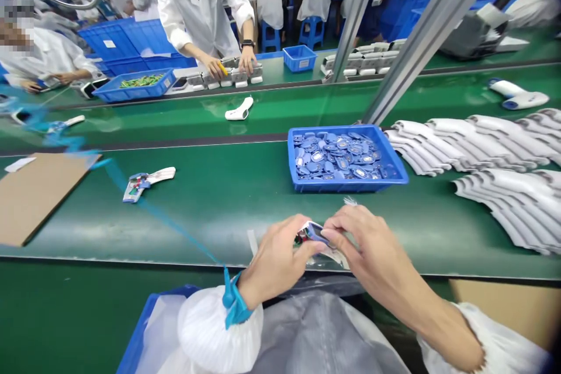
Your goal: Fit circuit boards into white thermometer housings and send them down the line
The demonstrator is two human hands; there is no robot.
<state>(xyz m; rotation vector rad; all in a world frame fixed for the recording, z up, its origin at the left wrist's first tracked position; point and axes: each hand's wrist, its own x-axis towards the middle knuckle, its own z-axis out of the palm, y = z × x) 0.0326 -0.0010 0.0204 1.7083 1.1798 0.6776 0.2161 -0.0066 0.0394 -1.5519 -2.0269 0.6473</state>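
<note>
Head view: from my distant seat I see the person's left hand (pixel 276 260) and right hand (pixel 368 245) close together at the lower middle of the frame, just over the near edge of a green conveyor belt (pixel 219 216). Both hands are closed in a pinch, and together they grip 1 small blue-edged plastic part (pixel 316 232), with a piece of clear film (pixel 335 255) under it. The fingers hide much of this part, so I cannot tell its full shape. I judge it is held up from the belt so the person can see it well and turn it with both hands.

A blue wrist strap (pixel 232 298) sits on the left wrist, and a blue coiled cord (pixel 61 140) goes from it to the upper left; I think this is for static protection. Just ahead of the hands, a blue tray (pixel 346 186) holds many similar parts, probably placed there for short reach. At the right of the frame, white plastic housings (pixel 464 143) lie in overlapping rows, and at the left, an opened white device (pixel 146 181) lies on the belt.
</note>
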